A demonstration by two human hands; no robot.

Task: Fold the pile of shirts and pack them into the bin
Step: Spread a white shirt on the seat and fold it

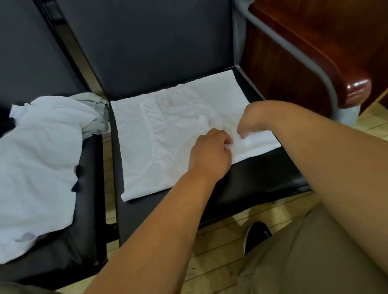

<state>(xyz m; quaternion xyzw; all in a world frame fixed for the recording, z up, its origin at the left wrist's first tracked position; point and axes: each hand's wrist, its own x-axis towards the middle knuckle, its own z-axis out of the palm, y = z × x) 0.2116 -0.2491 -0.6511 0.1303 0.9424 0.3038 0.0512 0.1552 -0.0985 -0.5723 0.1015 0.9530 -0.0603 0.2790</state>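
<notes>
The thin white cotton shirt lies flat in the middle of the frame, spread across the black padded seat of a chair, with its edges fairly square and a narrow band already turned over along its right side. Both hands meet at that band: the left hand has its fingers curled and pinches the fabric just beside the fold, while the right hand, bent down at the wrist, pinches the folded strip from above. I judge that this shirt is only partway folded, at the 1st or 2nd fold. A rumpled pile of white shirts waits at the left of the frame on a 2nd black seat, apart from the flat shirt, so most of the folding is left. No bin is in view, and nothing shows as packed. Behind the seats rise dark padded backrests. At the upper right, a grey metal tube runs beside a glossy reddish-brown wooden panel. Below is a pale wooden plank floor, with 1 black shoe and khaki trousers at the lower right.
</notes>
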